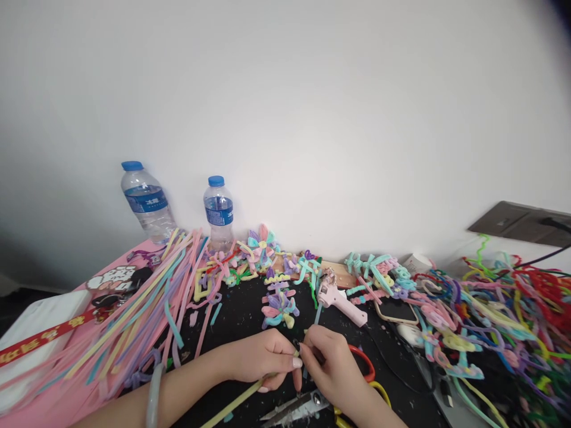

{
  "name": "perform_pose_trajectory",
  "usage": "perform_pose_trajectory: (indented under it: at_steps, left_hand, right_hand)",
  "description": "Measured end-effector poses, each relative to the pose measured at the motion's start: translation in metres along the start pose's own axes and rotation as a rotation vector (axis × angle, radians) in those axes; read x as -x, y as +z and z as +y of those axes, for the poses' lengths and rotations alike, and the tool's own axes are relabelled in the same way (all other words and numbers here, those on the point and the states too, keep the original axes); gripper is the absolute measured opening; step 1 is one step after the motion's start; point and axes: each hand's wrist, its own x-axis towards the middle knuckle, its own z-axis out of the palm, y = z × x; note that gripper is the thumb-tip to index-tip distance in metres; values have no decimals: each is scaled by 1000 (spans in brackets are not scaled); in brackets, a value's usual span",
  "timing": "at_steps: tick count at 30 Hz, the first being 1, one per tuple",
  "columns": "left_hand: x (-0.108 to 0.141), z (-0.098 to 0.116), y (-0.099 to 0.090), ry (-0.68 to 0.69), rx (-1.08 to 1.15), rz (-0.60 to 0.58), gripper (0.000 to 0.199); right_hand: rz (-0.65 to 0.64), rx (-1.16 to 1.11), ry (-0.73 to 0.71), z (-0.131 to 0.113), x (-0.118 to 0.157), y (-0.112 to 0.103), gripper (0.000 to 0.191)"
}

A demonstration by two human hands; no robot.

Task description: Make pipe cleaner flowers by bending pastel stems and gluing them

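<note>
My left hand [263,359], with a pale bangle on its wrist, is closed on a pale yellow fuzzy stem [234,405] that runs down toward the lower left. Close beside it, my right hand [328,356] has its fingers pinched together at a small dark piece between the hands; what exactly it grips is too small to tell. Below the hands lie scissors [297,409] with red and yellow handles. A pastel fuzzy flower [281,309] lies on the black mat just beyond, and a pink glue gun [343,303] rests to its right.
Two water bottles [147,205] [219,211] stand against the wall. Loose pastel stems [134,309] cover the left side. A phone [397,311], cables and tangled colourful stems [513,321] fill the right. A white box [42,324] with a red band sits far left.
</note>
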Motion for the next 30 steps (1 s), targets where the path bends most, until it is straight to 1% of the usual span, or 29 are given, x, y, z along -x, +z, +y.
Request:
perform_pose_trajectory:
  at_steps: [2,5,7,9,12,14,16,21,24,30]
  left_hand:
    - [0,1,0,0,4,1,42]
    - [1,0,-1,0,30,-9,40]
    - [1,-2,-2,0,58,-23,38]
    - [1,-4,-3,3,79,-36,38]
    - [0,-7,-4,8,103,-48,37]
    - [0,-7,-5,11,109,-55,36]
    - [0,-7,-5,15,109,-54,36]
    - [-1,-5,-5,16,109,-60,36]
    - [-1,-5,-5,10,103,-61,35]
    - [0,-5,-4,2,80,-49,36]
  right_hand:
    - [5,-26,-1,0,0,-1,26]
    - [5,-148,16,2,-1,-1,35]
    - [-20,-241,34,4,-2,-1,40]
    - [-44,-287,53,5,0,-2,42]
    - [-40,-267,99,7,4,-2,37]
    - [-65,-246,105,7,6,-1,35]
    - [-89,-232,85,6,7,-1,36]
    - [-70,-206,32,2,3,-1,36]
    - [-83,-207,-1,-1,-1,0,37]
    - [-64,-228,-15,-3,-3,3,36]
